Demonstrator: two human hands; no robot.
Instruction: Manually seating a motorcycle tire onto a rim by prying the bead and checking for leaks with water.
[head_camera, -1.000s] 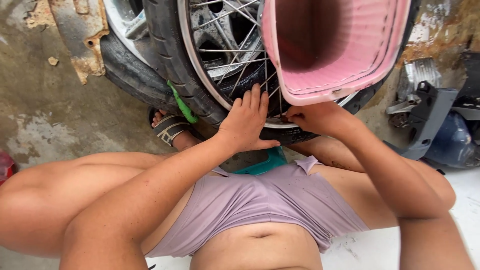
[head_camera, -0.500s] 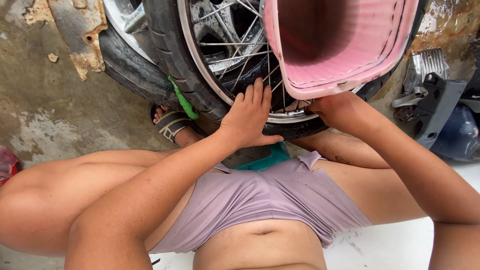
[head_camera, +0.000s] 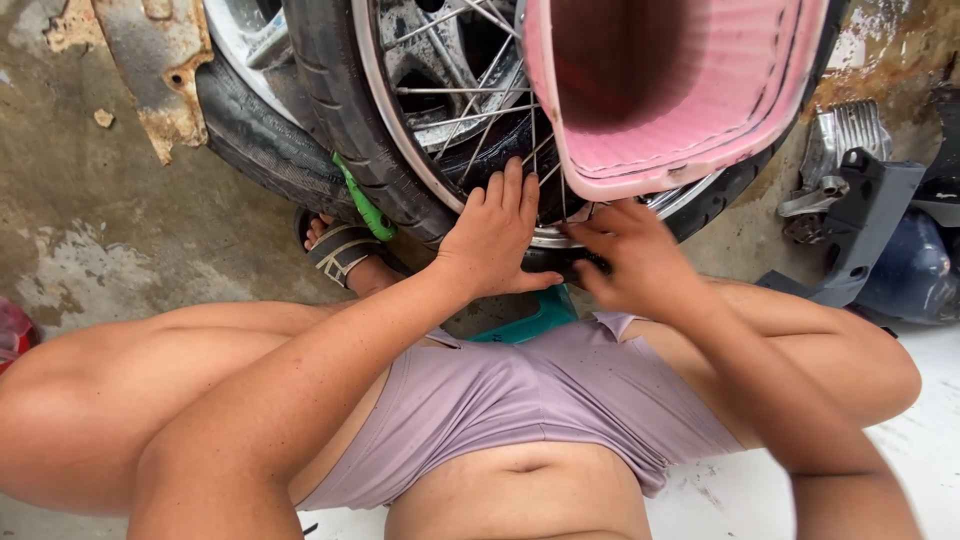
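Shifted since the earlier frame: right hand (head_camera: 630, 262), now lower and nearer the body, off the rim and blurred, fingers loosely curled, holding nothing that can be made out. Left hand (head_camera: 495, 235) spread flat, fingers splayed against the spoked wheel (head_camera: 440, 120) and its dark tyre (head_camera: 335, 120), directly ahead of both hands. Just above the right hand, a pink ribbed basket (head_camera: 680, 90). Left of the left hand, a green strip (head_camera: 362, 200) and a sandalled foot (head_camera: 345, 252). Right of the right hand, grey engine parts (head_camera: 850, 190) on the concrete floor (head_camera: 90, 220).

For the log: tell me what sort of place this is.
Probably a small motorcycle repair yard. A black-tyred spoked wheel stands on stained concrete floor, grey metal engine parts lie nearby, and both hands work at the rim.
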